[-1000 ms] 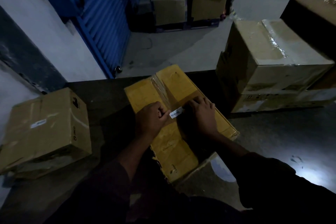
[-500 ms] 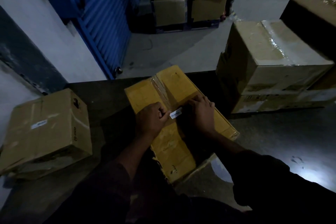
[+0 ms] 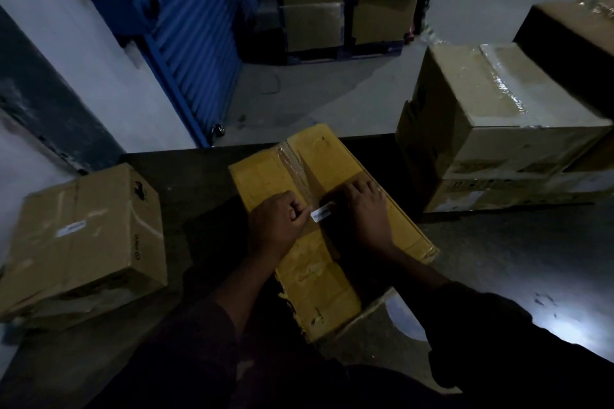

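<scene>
A long yellow cardboard box [image 3: 335, 156] lies on a dark surface in the middle of the head view, with clear tape along its centre seam. My left hand [image 3: 277, 221] is curled and pinches one end of a small white label [image 3: 321, 212] over the seam. On the other side of the label my right hand [image 3: 365, 209] rests on the box top, its fingers bent against the cardboard by the label's far end. Whether the label is stuck down is unclear in the dim light.
A brown carton [image 3: 83, 242] with a white sticker sits to the left. Taped cartons [image 3: 498, 116] are stacked at the right. More boxes [image 3: 349, 0] stand on a rack at the back, beside a blue roller shutter [image 3: 186, 30]. The grey floor [image 3: 515, 259] stretches to the right.
Both hands stay on the box with the label between them; only slight shifts of the fingers and the view show.
</scene>
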`<action>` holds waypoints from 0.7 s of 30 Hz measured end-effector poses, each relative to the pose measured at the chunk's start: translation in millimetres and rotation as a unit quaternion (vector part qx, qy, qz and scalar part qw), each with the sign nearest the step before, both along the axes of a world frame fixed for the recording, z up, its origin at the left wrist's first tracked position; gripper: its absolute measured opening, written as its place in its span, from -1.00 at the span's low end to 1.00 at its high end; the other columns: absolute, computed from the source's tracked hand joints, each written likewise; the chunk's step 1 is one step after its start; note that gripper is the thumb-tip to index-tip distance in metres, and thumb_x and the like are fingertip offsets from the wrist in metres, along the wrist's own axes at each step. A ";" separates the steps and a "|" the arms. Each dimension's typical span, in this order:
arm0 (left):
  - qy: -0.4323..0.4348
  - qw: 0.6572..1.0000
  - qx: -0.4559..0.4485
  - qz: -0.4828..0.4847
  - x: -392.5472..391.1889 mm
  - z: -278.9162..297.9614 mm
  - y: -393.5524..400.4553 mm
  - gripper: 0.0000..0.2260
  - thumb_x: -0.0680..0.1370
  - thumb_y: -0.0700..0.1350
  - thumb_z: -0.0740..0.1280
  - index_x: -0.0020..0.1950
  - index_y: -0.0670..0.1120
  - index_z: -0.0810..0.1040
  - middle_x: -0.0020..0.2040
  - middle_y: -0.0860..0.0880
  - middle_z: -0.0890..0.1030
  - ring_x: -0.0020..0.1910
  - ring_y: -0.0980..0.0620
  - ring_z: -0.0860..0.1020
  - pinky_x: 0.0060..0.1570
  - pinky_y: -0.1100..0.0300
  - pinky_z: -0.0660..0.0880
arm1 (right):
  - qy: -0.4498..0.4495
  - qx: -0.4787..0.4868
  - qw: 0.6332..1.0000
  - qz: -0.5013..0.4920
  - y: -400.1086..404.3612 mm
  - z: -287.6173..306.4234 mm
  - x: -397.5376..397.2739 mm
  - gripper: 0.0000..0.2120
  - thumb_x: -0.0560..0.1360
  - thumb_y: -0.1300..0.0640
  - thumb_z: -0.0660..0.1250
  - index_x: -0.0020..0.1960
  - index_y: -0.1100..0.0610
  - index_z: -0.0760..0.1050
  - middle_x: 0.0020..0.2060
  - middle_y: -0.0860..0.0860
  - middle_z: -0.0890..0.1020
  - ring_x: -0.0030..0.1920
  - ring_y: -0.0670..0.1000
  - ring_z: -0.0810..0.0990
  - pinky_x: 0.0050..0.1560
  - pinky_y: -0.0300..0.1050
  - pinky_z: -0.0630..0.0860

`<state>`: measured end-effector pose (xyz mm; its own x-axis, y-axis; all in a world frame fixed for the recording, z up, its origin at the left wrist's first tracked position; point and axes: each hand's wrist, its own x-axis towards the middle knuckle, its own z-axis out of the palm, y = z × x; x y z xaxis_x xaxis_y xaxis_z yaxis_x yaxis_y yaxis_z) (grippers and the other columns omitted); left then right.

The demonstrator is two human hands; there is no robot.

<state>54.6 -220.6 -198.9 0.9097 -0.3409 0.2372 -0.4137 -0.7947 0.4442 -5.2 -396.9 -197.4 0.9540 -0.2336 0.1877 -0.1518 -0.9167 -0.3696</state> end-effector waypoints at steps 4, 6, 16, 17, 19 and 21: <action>0.000 1.000 -0.001 -0.004 0.5 1.0 -0.1 -0.70 0.46 0.07 0.48 -0.30 0.07 0.39 -0.45 0.13 0.33 -0.42 0.16 0.33 -0.47 0.31 0.12 | 0.006 0.004 1.000 -0.006 0.1 0.7 -0.5 -0.66 0.34 -0.12 0.42 0.01 0.07 0.56 0.06 0.11 0.55 0.19 0.21 0.43 0.14 0.11 0.32; 0.002 1.000 0.005 -0.001 0.1 1.2 -0.8 -0.71 0.47 0.08 0.47 -0.29 0.07 0.38 -0.44 0.13 0.33 -0.40 0.14 0.35 -0.46 0.24 0.16 | -0.004 0.016 1.000 -0.001 -1.3 0.3 -1.0 -0.66 0.32 -0.11 0.41 -0.02 0.09 0.57 0.02 0.12 0.57 0.16 0.23 0.46 0.11 0.13 0.35; 0.015 1.000 -0.011 0.012 1.4 -2.8 -0.6 -0.72 0.47 0.11 0.45 -0.28 0.03 0.43 -0.40 0.10 0.42 -0.38 0.12 0.42 -0.40 0.15 0.35 | -0.006 0.041 0.999 -0.007 -3.1 1.0 -0.1 -0.63 0.35 -0.16 0.25 -0.07 0.11 0.60 0.01 0.13 0.58 0.13 0.22 0.48 0.08 0.11 0.42; 0.019 1.000 -0.015 0.014 1.9 -3.5 -0.3 -0.73 0.47 0.11 0.45 -0.28 0.02 0.44 -0.40 0.10 0.43 -0.38 0.11 0.44 -0.39 0.14 0.39 | -0.011 0.046 0.999 -0.004 -2.8 0.9 -0.3 -0.59 0.34 -0.19 0.20 -0.09 0.11 0.59 -0.02 0.13 0.58 0.11 0.22 0.48 0.07 0.13 0.43; 0.023 0.999 -0.019 0.012 2.2 -4.7 0.3 -0.73 0.47 0.11 0.45 -0.28 0.02 0.45 -0.42 0.11 0.42 -0.40 0.11 0.43 -0.39 0.14 0.40 | -0.015 0.044 0.999 0.014 -6.3 -1.5 -0.8 -0.55 0.32 -0.20 0.16 -0.09 0.11 0.60 -0.05 0.14 0.57 0.08 0.23 0.49 0.05 0.15 0.44; 0.017 1.000 -0.016 0.012 1.9 -4.1 0.0 -0.73 0.47 0.11 0.46 -0.28 0.03 0.44 -0.41 0.12 0.40 -0.40 0.12 0.41 -0.40 0.16 0.37 | -0.013 0.048 0.998 0.032 -11.0 -2.1 0.8 -0.52 0.30 -0.20 0.16 -0.05 0.10 0.61 -0.05 0.14 0.58 0.08 0.24 0.51 0.04 0.15 0.44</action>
<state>56.5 -220.6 -203.0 0.9250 -0.3117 0.2173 -0.3794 -0.7889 0.4835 -4.3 -408.0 -199.5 0.9628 -0.1899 0.1921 -0.0829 -0.8846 -0.4590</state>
